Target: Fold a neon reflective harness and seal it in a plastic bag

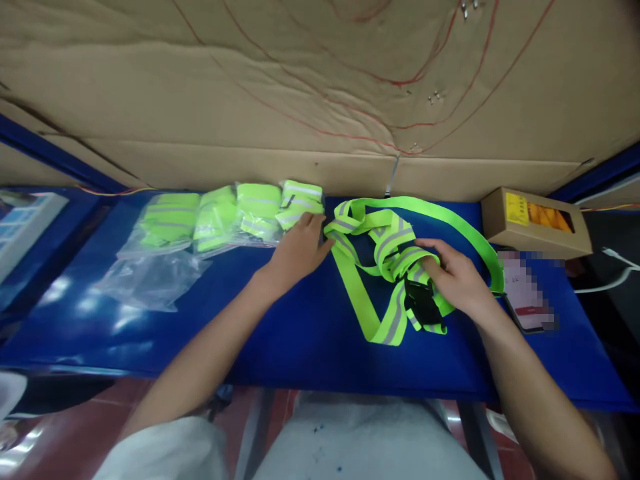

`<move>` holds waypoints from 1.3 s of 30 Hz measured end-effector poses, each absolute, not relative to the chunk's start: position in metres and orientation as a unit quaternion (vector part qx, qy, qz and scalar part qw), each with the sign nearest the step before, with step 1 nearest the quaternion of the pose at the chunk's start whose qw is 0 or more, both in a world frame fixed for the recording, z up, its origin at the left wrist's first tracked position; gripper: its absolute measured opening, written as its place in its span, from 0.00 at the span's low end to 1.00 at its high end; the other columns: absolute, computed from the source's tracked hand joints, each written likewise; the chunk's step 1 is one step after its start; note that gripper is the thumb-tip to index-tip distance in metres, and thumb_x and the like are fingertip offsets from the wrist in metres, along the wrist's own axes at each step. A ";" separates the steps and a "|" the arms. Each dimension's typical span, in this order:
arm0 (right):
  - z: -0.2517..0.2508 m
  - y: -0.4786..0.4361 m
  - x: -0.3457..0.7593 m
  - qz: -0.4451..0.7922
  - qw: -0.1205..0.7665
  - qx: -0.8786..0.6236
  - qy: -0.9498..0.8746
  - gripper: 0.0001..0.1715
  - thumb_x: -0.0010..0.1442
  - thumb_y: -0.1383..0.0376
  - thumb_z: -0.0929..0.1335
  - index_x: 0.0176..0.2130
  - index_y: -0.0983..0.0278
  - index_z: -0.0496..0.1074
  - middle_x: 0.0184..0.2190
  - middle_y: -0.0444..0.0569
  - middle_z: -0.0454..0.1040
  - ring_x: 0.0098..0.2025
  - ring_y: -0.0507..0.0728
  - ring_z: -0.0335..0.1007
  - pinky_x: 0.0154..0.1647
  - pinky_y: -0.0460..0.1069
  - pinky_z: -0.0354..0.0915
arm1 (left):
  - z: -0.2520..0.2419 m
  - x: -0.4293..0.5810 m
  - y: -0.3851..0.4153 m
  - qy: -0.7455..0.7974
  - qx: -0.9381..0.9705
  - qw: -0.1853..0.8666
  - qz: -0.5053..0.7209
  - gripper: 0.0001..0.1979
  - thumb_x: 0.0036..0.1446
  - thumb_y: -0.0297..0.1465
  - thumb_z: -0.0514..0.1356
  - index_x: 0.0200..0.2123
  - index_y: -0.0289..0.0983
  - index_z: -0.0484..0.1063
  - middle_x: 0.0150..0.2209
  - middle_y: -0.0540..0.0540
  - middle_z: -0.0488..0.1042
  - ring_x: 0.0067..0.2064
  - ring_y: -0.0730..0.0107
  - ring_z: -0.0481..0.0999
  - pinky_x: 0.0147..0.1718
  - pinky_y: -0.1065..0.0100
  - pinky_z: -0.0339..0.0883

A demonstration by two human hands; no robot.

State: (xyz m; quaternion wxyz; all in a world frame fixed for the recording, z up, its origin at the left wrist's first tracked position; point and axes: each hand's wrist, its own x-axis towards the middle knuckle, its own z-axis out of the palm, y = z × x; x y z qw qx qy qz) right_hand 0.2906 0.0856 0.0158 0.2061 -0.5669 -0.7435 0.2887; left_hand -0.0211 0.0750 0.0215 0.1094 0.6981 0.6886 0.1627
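Observation:
A loose tangle of neon-yellow reflective webbing with grey stripes (395,240) lies in front of me, with a black plastic buckle (424,303) at its lower right. My right hand (457,277) grips a fold of this webbing between thumb and fingers, just above the buckle. At the tangle's left end is my left hand (303,248), thumb and forefinger apart beside a strap loop. Its other fingers reach the lower edge of a folded webbing bundle in a clear bag (301,200); whether they press on it I cannot tell.
More bagged neon bundles (173,217) line the back left of the blue tabletop (305,340). A crumpled clear bag (150,280) lies before them. At right stand a cardboard box (537,223) and a phone (525,293). A cardboard wall (250,100) rises behind.

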 end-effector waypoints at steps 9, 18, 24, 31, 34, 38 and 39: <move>0.007 0.094 0.323 0.203 0.301 -0.531 -0.766 0.35 0.64 0.58 0.70 0.67 0.59 0.64 0.58 0.56 0.75 0.48 0.62 0.78 0.46 0.59 0.76 | 0.024 -0.010 0.089 0.680 0.567 0.297 0.359 0.05 0.59 0.32 0.58 0.31 0.39 0.65 0.27 0.50 0.74 0.30 0.67 0.76 0.33 0.65 0.73; 0.072 0.030 0.243 0.180 0.325 -0.419 -0.828 0.22 0.72 0.56 0.66 0.62 0.58 0.70 0.57 0.55 0.78 0.58 0.65 0.76 0.60 0.62 0.72 | 0.097 0.023 0.065 0.524 0.469 0.519 0.487 0.10 0.57 0.28 0.60 0.27 0.38 0.60 0.21 0.54 0.70 0.21 0.73 0.75 0.24 0.68 0.76; 0.052 0.052 0.208 0.406 0.340 -0.385 -0.756 0.27 0.68 0.52 0.70 0.60 0.62 0.69 0.50 0.55 0.81 0.50 0.61 0.79 0.52 0.57 0.76 | 0.091 0.029 0.051 0.511 0.625 0.391 0.442 0.11 0.61 0.37 0.64 0.32 0.37 0.68 0.28 0.51 0.73 0.30 0.74 0.75 0.28 0.73 0.70; 0.042 0.072 0.202 0.631 0.342 -0.387 -0.579 0.35 0.65 0.35 0.65 0.54 0.57 0.76 0.51 0.51 0.80 0.60 0.62 0.73 0.62 0.57 0.69 | 0.055 0.027 0.046 0.591 0.677 0.212 0.384 0.19 0.63 0.39 0.65 0.52 0.35 0.74 0.49 0.41 0.78 0.42 0.66 0.79 0.39 0.67 0.74; 0.045 0.081 0.191 0.598 0.360 -0.412 -0.585 0.34 0.63 0.33 0.66 0.43 0.58 0.78 0.38 0.48 0.79 0.50 0.59 0.75 0.52 0.52 0.71 | 0.055 0.034 0.042 0.607 0.702 0.131 0.349 0.19 0.65 0.36 0.62 0.56 0.34 0.73 0.51 0.38 0.79 0.45 0.62 0.80 0.45 0.63 0.74; 0.050 0.098 0.176 0.512 0.407 -0.458 -0.602 0.32 0.63 0.38 0.69 0.27 0.62 0.70 0.22 0.40 0.62 0.28 0.51 0.63 0.31 0.47 0.61 | 0.060 0.046 0.042 0.636 0.692 0.051 0.338 0.21 0.63 0.37 0.62 0.57 0.34 0.73 0.50 0.38 0.81 0.45 0.58 0.82 0.44 0.62 0.73; 0.052 0.103 0.174 0.485 0.429 -0.457 -0.610 0.32 0.64 0.39 0.68 0.27 0.62 0.70 0.21 0.39 0.58 0.26 0.50 0.59 0.29 0.47 0.57 | 0.059 0.050 0.042 0.644 0.683 0.032 0.343 0.21 0.62 0.37 0.63 0.55 0.34 0.74 0.48 0.38 0.82 0.44 0.58 0.82 0.43 0.63 0.73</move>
